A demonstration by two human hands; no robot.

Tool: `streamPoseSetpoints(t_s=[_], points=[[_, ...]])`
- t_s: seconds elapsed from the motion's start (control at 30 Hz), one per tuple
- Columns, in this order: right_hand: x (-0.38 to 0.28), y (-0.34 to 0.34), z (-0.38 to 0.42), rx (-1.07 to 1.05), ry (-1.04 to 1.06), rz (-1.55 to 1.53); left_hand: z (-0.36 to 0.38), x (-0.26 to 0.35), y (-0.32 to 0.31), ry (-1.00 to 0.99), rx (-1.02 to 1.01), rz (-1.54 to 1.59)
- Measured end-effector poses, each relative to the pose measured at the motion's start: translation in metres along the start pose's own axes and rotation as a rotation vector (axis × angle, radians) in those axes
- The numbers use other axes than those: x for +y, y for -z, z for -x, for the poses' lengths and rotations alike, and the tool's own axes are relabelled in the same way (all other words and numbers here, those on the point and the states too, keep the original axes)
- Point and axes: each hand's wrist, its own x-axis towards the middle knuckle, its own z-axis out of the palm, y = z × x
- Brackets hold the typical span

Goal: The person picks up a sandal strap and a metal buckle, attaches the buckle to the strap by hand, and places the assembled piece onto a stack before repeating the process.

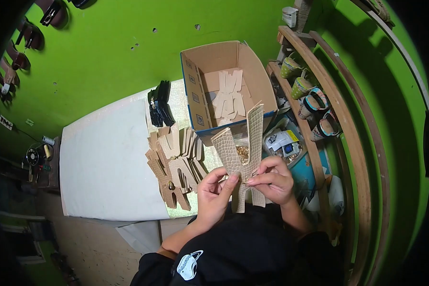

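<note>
A beige piece with a crocodile-like texture (255, 138) is held up in front of the body, its two long arms pointing away. My left hand (217, 193) pinches its narrow middle from the left, thumb on top. At the right side of that middle, my right hand (274, 181) has its fingertips closed on something small that I cannot make out. Left of my hands lie stacks of similar brown and beige pieces (176, 164), some with gold-coloured ornaments. Gold-coloured bits (242, 153) show between the arms of the held piece.
Behind the hands stands an open cardboard box (193, 90) with pale cut pieces inside. A black bundle (160, 104) lies left of it on the white table (107, 162). At the right are a plastic tub (283, 143) and a wooden rack (350, 157) holding sandals (314, 102).
</note>
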Motion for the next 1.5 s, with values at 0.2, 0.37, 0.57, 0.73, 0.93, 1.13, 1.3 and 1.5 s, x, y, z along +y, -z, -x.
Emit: streamPoseSetpoints(t_s=[0.2, 0.37, 0.57, 0.73, 0.93, 1.13, 1.3, 1.5], points=[[-0.003, 0.004, -0.004, -0.042, 0.064, 0.058, 0.003, -0.001, 0.003, -0.045, -0.03, -0.096], [-0.008, 0.004, -0.007, -0.055, -0.014, 0.066, 0.002, 0.004, -0.004, -0.065, 0.014, -0.138], [-0.006, 0.001, -0.006, -0.067, 0.084, 0.107, 0.004, 0.0, 0.006, 0.0, -0.018, -0.079], [-0.004, -0.003, -0.004, -0.047, 0.094, 0.143, 0.004, 0.0, 0.004, -0.009, 0.004, -0.016], [-0.002, -0.005, -0.003, -0.021, 0.092, 0.111, 0.004, 0.0, 0.003, -0.004, 0.023, -0.01], [0.0, -0.007, -0.003, 0.0, 0.096, 0.112, 0.002, 0.001, 0.003, 0.004, 0.021, -0.016], [-0.003, -0.001, -0.002, 0.013, 0.103, 0.088, 0.002, 0.002, 0.001, -0.02, -0.011, -0.014], [-0.005, -0.003, -0.003, 0.083, 0.013, 0.04, 0.002, 0.0, 0.002, -0.019, 0.011, -0.046]])
